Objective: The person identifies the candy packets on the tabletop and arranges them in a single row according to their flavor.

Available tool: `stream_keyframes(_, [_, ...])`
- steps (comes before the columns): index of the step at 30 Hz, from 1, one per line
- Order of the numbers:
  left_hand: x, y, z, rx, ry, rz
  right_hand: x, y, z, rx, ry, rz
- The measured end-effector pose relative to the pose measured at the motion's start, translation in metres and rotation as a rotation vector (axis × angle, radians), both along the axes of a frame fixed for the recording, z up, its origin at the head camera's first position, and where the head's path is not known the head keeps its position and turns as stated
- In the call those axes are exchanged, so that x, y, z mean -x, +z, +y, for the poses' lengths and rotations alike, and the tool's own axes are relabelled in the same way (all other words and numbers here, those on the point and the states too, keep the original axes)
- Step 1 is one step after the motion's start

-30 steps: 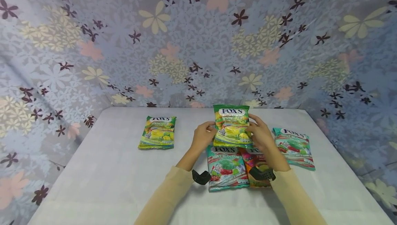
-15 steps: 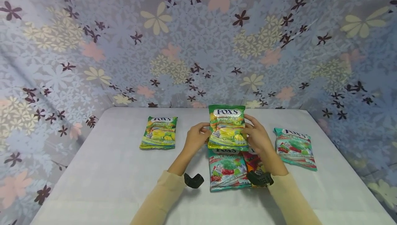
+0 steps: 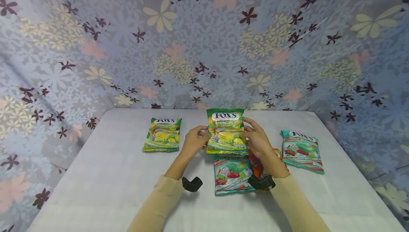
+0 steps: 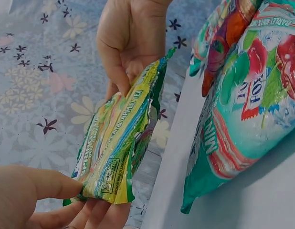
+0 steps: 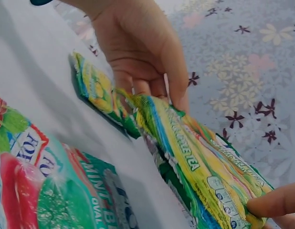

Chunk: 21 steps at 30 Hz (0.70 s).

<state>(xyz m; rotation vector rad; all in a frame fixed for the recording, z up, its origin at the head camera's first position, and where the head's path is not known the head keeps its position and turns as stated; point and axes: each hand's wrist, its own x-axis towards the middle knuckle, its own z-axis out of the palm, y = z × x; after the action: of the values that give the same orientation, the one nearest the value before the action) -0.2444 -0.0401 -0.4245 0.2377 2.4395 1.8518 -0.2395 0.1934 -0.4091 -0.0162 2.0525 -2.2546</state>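
A green and yellow bag of Fox's Spring Tea candy [image 3: 225,129] is held upright with its front facing the head camera. My left hand [image 3: 193,140] pinches its left edge, and the thumb lies on the front in the left wrist view. On the other edge my right hand [image 3: 259,140] pinches with thumb and fingers. Just below the held bag lies a teal Mint Blossom candy bag [image 3: 233,175], its top partly covered. Beside it is a red-orange candy bag [image 3: 255,161], mostly hidden by my right hand and forearm.
Another Spring Tea bag [image 3: 162,135] lies at the left on the white-covered table [image 3: 105,175]. A second Mint Blossom bag [image 3: 303,152] rests at the right, slightly turned. Behind the table's far edge hangs a flowered cloth [image 3: 204,47].
Both hands have carried the held Spring Tea bag to the left, keeping their grip. More of the red-orange bag's upper right corner shows now. The other bags stay where they were.
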Motion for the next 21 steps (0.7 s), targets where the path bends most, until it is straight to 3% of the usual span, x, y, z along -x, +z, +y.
stream_keyframes(7, [0.003, 0.001, -0.01, 0.016, -0.002, 0.009, 0.007, -0.001, -0.008, -0.088, 0.002, -0.037])
stream_keyframes(14, [0.003, -0.001, -0.027, 0.048, 0.029, 0.009, 0.016, -0.007, -0.023, -0.21, 0.059, -0.082])
stream_keyframes(21, [0.006, -0.006, -0.045, 0.089, 0.053, -0.004, 0.028, -0.016, -0.041, -0.3, 0.093, -0.054])
